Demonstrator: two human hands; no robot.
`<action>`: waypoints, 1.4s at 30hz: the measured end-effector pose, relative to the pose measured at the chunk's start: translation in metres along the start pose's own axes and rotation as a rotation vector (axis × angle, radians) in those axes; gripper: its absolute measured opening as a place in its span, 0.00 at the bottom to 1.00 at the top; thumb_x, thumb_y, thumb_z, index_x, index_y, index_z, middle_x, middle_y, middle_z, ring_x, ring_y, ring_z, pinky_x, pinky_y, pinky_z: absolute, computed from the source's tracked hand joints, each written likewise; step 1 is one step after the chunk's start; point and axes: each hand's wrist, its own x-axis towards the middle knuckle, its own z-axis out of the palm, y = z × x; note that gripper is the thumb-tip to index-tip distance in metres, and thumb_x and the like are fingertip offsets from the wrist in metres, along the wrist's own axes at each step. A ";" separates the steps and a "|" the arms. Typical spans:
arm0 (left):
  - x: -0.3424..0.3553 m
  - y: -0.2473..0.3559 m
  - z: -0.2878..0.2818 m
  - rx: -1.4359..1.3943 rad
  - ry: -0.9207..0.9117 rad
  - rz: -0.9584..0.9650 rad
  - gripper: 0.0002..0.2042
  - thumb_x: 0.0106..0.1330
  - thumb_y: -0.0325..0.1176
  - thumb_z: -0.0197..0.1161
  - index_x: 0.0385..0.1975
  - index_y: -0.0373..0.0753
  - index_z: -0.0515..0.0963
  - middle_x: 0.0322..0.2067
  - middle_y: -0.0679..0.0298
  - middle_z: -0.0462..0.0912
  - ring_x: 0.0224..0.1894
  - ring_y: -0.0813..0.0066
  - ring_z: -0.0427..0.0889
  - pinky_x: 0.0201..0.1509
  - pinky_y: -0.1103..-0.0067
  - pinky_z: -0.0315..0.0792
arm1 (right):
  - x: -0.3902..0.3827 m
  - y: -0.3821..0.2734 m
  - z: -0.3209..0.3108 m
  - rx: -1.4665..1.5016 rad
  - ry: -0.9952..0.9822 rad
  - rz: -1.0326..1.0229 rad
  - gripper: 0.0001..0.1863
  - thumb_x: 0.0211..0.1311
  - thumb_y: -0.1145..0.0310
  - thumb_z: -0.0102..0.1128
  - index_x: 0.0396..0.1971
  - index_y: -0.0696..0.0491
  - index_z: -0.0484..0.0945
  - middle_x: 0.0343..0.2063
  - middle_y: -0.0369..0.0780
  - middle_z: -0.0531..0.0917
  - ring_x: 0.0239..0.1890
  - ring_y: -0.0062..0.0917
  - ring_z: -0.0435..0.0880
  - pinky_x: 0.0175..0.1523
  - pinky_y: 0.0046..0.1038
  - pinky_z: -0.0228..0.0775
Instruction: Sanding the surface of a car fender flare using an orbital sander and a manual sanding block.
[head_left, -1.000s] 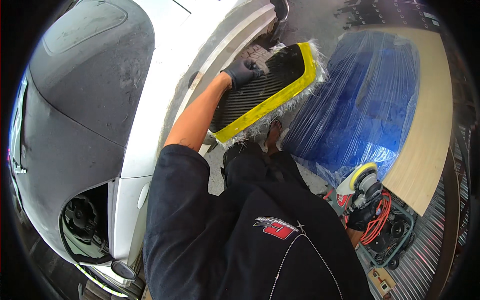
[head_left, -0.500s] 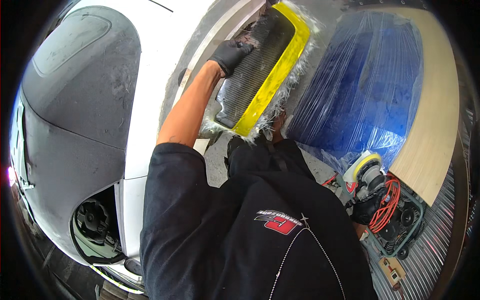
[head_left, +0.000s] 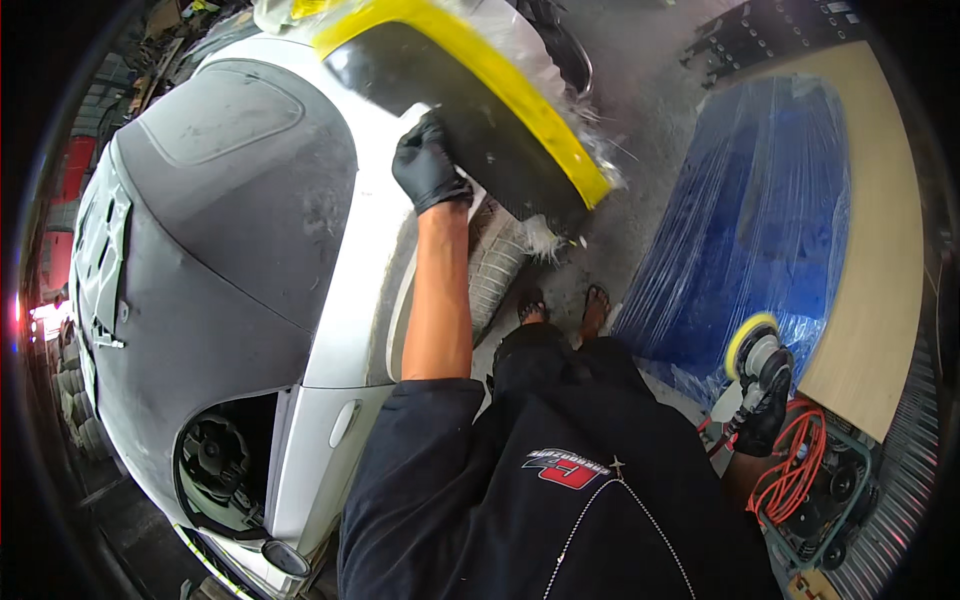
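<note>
Beside the white car (head_left: 330, 350), up over its wheel (head_left: 497, 275), you hold a long, bent panel (head_left: 485, 115). Its middle is black, with a soft shine at one end and a few small pale specks. A wide, bright yellow band (head_left: 525, 95) curves along its far edge, and thin white threads stick out like fuzz at the end over the car's wheel. Your left hand (head_left: 430, 170), in a black glove, is closed tight on the panel's near edge. You can't tell from this view if the panel touches the car

Off to the car's right, your right hand (head_left: 768, 400), gloved in black too, is wrapped around a hand tool (head_left: 757, 352) with a flat, round yellow pad. Also right of the car are a smooth blue piece (head_left: 735, 235) in crinkly clear wrap, a pale flat board (head_left: 882, 250) and a loopy orange cord (head_left: 790, 468)
</note>
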 end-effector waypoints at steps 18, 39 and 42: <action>0.181 -0.069 -0.030 -0.041 0.277 0.115 0.04 0.61 0.22 0.68 0.28 0.35 0.79 0.29 0.65 0.82 0.29 0.76 0.75 0.34 0.76 0.74 | 0.127 -0.030 0.192 0.173 -0.636 0.206 0.31 0.77 0.46 0.42 0.70 0.50 0.63 0.61 0.41 0.76 0.51 0.36 0.80 0.63 0.48 0.71; 0.217 -0.046 0.020 2.417 -0.382 0.557 0.37 0.68 0.68 0.42 0.76 0.63 0.54 0.76 0.52 0.50 0.78 0.45 0.44 0.79 0.55 0.41 | 0.281 0.154 0.346 -0.257 -0.592 0.533 0.16 0.70 0.72 0.59 0.55 0.58 0.78 0.43 0.39 0.86 0.36 0.20 0.86 0.37 0.21 0.80; 0.244 -0.043 -0.022 2.358 -0.378 0.845 0.40 0.68 0.72 0.37 0.76 0.58 0.53 0.75 0.50 0.55 0.78 0.53 0.49 0.81 0.59 0.33 | 0.277 0.167 0.366 -0.260 -0.655 0.549 0.16 0.69 0.75 0.59 0.56 0.58 0.78 0.45 0.38 0.86 0.45 0.19 0.85 0.51 0.22 0.78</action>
